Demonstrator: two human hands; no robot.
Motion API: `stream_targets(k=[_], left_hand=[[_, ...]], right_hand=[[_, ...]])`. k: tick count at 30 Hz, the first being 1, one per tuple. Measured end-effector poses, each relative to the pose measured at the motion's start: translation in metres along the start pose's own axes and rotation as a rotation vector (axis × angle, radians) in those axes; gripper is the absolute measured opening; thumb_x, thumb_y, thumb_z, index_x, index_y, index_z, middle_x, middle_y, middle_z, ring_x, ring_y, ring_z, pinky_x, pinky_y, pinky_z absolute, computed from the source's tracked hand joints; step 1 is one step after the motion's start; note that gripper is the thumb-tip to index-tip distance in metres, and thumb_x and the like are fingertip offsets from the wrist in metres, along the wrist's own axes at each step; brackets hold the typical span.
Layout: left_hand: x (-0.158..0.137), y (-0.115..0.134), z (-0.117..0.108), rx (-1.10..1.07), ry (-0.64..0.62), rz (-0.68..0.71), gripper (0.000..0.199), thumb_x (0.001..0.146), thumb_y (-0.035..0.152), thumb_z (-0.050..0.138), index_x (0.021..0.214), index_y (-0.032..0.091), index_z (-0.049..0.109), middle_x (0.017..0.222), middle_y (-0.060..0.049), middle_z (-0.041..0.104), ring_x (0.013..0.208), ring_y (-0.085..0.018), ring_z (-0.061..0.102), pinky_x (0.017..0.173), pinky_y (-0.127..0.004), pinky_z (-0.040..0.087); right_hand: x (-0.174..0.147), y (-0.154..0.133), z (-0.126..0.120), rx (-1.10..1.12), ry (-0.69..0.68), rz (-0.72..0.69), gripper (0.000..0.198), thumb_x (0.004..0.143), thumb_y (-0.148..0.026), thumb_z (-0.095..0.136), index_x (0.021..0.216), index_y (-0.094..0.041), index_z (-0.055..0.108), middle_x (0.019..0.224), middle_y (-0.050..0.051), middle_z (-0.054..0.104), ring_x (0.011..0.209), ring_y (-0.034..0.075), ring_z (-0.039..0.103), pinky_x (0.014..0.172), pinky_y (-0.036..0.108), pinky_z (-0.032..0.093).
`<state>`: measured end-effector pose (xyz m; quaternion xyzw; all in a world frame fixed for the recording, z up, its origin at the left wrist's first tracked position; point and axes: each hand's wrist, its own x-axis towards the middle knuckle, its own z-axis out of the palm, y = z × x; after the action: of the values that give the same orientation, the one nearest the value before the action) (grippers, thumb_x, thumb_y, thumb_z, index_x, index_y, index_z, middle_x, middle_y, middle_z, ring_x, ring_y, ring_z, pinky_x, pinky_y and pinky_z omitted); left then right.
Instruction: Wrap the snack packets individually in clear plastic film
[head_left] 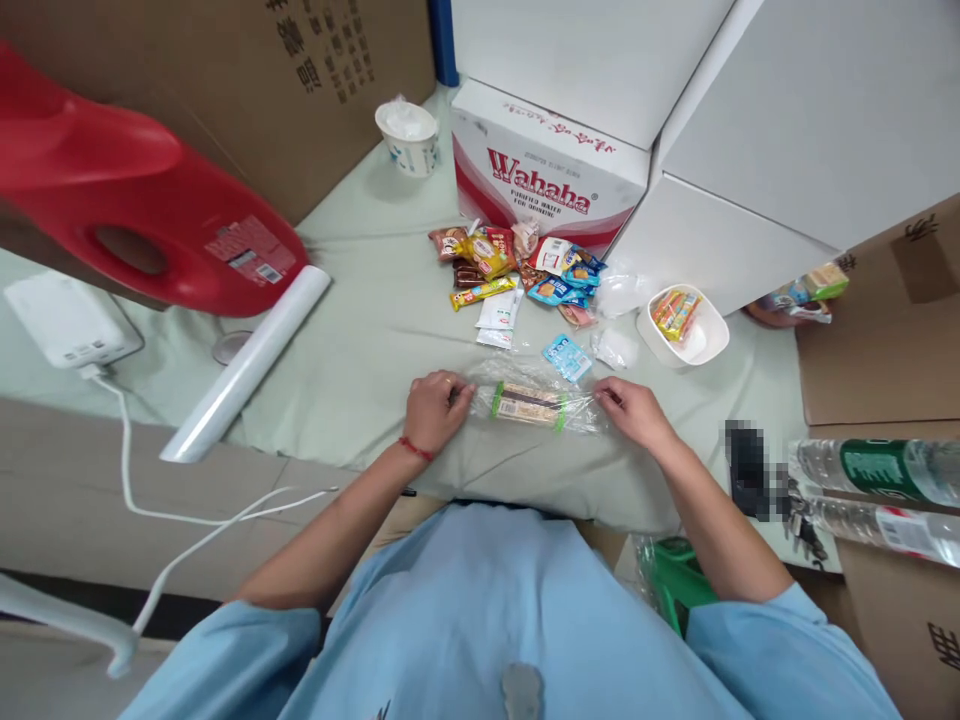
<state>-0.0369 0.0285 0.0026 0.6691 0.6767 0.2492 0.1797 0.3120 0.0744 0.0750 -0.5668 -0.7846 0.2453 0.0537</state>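
Observation:
A snack bar in a green-ended wrapper [529,405] lies on the table in front of me, with a sheet of clear plastic wrap [581,408] around it. My left hand [438,408] pinches the wrap's left end between thumb and fingers. At the opposite end my right hand [636,408] is closed on the plastic too. Just beyond the wrap are a blue packet [568,357] and a crumpled clear plastic piece [615,348]. White sachets [498,318] lie a little farther off.
Assorted wrapped snacks [487,252] are heaped before a Wahaha carton [547,165]. To their right stands a white bowl [709,340] holding small packets. A paper cup [409,138] is at the back. Leftward are a white roll [247,365] and a red jug [150,200]; bottles [877,470] lie right.

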Motion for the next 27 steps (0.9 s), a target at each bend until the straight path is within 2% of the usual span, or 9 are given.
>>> stream_targets(k=[3,7,11,13,15,18,22,24,27], left_hand=[[0.011,-0.003,0.006,0.020,0.065,-0.020,0.027,0.091,0.044,0.059,0.102,0.021,0.066,0.104,-0.012,0.068,0.104,-0.031,0.061,0.093,-0.045,0.048],[0.013,-0.014,-0.003,-0.053,0.104,0.021,0.040,0.085,0.044,0.064,0.117,0.020,0.062,0.116,-0.013,0.063,0.112,-0.032,0.057,0.103,-0.050,0.048],[0.001,-0.005,-0.017,-0.012,0.272,0.024,0.049,0.086,0.037,0.064,0.131,0.020,0.054,0.130,-0.015,0.056,0.125,-0.034,0.052,0.110,-0.054,0.043],[-0.003,0.005,-0.017,0.011,0.316,0.000,0.056,0.088,0.041,0.066,0.137,0.020,0.049,0.135,-0.016,0.054,0.130,-0.035,0.050,0.111,-0.054,0.042],[-0.002,0.013,-0.011,0.005,0.288,-0.047,0.069,0.085,0.049,0.070,0.143,0.019,0.045,0.139,-0.018,0.054,0.131,-0.036,0.050,0.110,-0.055,0.044],[0.007,0.016,0.003,-0.079,0.164,-0.138,0.080,0.080,0.049,0.075,0.146,0.018,0.043,0.134,-0.017,0.059,0.125,-0.035,0.057,0.106,-0.054,0.048],[0.022,0.006,0.015,-0.244,0.081,-0.217,0.044,0.082,0.032,0.065,0.123,0.017,0.059,0.118,-0.012,0.067,0.106,-0.027,0.066,0.101,-0.049,0.053],[0.026,0.000,0.017,-0.291,0.088,-0.235,0.033,0.082,0.028,0.059,0.114,0.017,0.062,0.116,-0.011,0.068,0.103,-0.025,0.067,0.101,-0.047,0.054],[0.027,-0.003,0.015,-0.398,0.061,-0.203,0.042,0.079,0.026,0.057,0.120,0.017,0.060,0.121,-0.010,0.068,0.109,-0.024,0.067,0.104,-0.044,0.054]], right_hand=[[0.020,0.001,-0.015,-0.240,-0.013,0.074,0.026,0.098,-0.027,0.051,0.109,-0.021,0.074,0.109,0.010,0.075,0.093,0.024,0.069,0.078,0.032,0.049],[0.046,-0.014,-0.028,-0.242,0.117,-0.056,0.034,0.103,-0.034,0.047,0.121,-0.020,0.072,0.114,0.013,0.072,0.105,0.028,0.065,0.093,0.038,0.049],[0.086,-0.038,-0.011,-0.229,0.070,-0.225,0.055,0.098,-0.040,0.060,0.147,-0.015,0.056,0.143,0.020,0.060,0.136,0.036,0.048,0.114,0.049,0.038],[0.107,-0.048,0.002,-0.244,-0.021,-0.209,0.070,0.091,-0.045,0.072,0.150,-0.013,0.052,0.144,0.022,0.059,0.143,0.038,0.041,0.114,0.049,0.038],[0.124,-0.056,0.012,-0.250,-0.115,-0.121,0.067,0.086,-0.044,0.078,0.142,-0.013,0.059,0.129,0.020,0.068,0.140,0.037,0.047,0.108,0.044,0.042],[0.136,-0.062,0.016,-0.213,-0.190,-0.029,0.039,0.089,-0.034,0.075,0.123,-0.016,0.072,0.104,0.012,0.076,0.112,0.028,0.064,0.091,0.032,0.047],[0.133,-0.058,0.013,-0.052,-0.194,-0.069,0.020,0.092,-0.027,0.066,0.104,-0.015,0.077,0.089,0.005,0.074,0.080,0.017,0.064,0.073,0.026,0.044],[0.130,-0.052,0.014,0.018,-0.177,-0.122,0.020,0.091,-0.025,0.066,0.104,-0.014,0.077,0.090,0.005,0.073,0.079,0.016,0.062,0.074,0.025,0.044],[0.128,-0.047,0.017,0.093,-0.145,-0.234,0.030,0.087,-0.024,0.070,0.115,-0.013,0.075,0.103,0.008,0.070,0.089,0.016,0.063,0.084,0.026,0.047]])
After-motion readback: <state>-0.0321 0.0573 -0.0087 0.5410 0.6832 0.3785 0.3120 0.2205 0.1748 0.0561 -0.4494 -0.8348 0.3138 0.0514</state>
